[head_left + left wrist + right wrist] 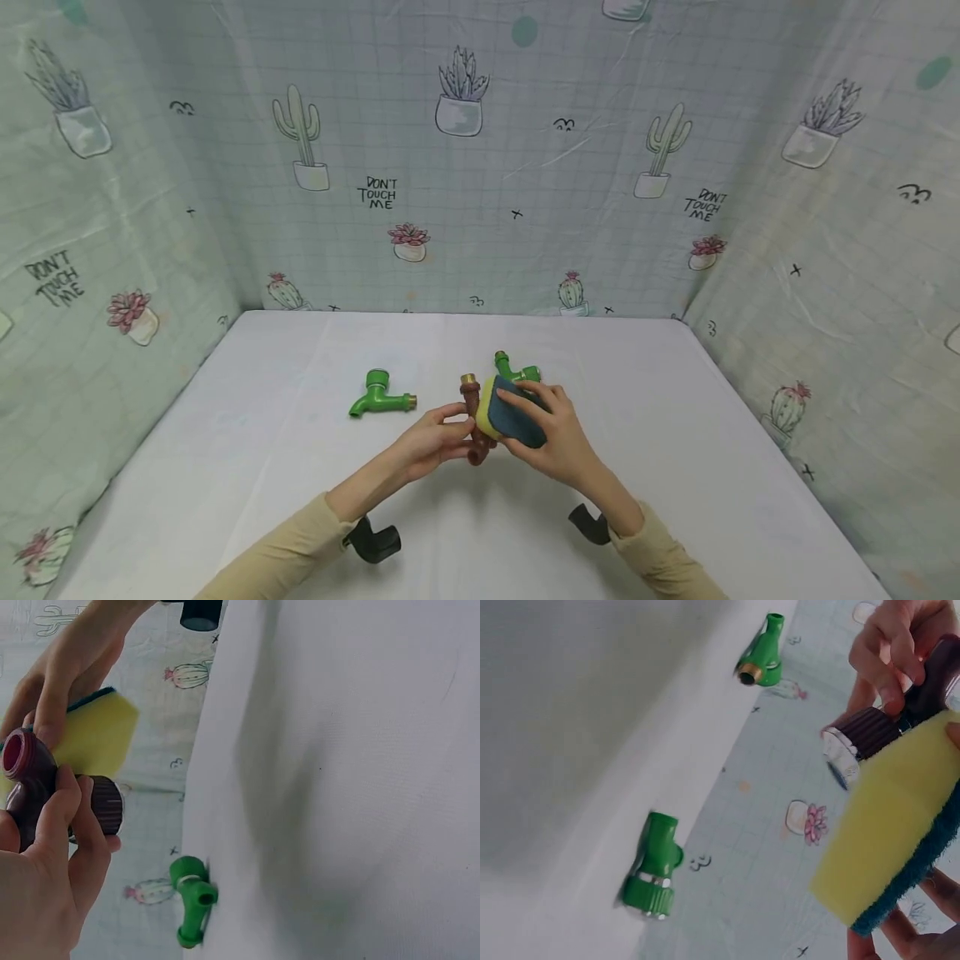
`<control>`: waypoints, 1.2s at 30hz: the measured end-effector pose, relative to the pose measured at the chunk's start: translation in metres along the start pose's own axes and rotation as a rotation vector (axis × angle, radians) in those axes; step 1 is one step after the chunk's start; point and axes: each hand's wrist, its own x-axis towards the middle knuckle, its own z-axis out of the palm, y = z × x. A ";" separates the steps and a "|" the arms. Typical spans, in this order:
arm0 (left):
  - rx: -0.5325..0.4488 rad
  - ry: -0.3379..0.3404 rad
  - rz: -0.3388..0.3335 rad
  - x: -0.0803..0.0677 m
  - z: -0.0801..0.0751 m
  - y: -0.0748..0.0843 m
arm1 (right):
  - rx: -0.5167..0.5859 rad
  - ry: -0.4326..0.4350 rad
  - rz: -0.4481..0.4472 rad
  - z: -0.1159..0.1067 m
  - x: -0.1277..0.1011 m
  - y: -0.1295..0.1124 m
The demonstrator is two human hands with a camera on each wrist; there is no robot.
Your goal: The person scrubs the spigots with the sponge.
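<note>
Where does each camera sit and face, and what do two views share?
Head: worn on the head, facing forward and down at the table; left hand, right hand and sleeves show.
Left wrist: on that wrist, facing the brown tap; both hands show.
Right wrist: on that wrist, facing the sponge; both hands show.
Wrist views share brown tap and sponge.

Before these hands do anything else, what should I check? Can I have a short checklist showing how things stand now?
1. Left hand holding the brown tap: ok.
2. Right hand gripping the sponge: ok.
3. Sponge's yellow side facing the brown tap: ok.
4. Left green tap and right green tap apart from both hands: ok.
5. Sleeves off the left black part and right black part: cannot tell.
6. Brown tap clean: cannot tell.
</note>
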 end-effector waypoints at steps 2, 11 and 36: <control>-0.026 0.010 0.018 0.000 -0.002 0.001 | -0.025 -0.014 -0.009 -0.002 -0.005 0.002; -0.053 -0.044 0.009 0.001 -0.004 0.006 | -0.026 -0.038 -0.038 -0.011 -0.022 0.013; 0.098 0.014 0.071 -0.003 0.008 0.005 | 0.057 0.008 0.133 0.000 0.001 -0.007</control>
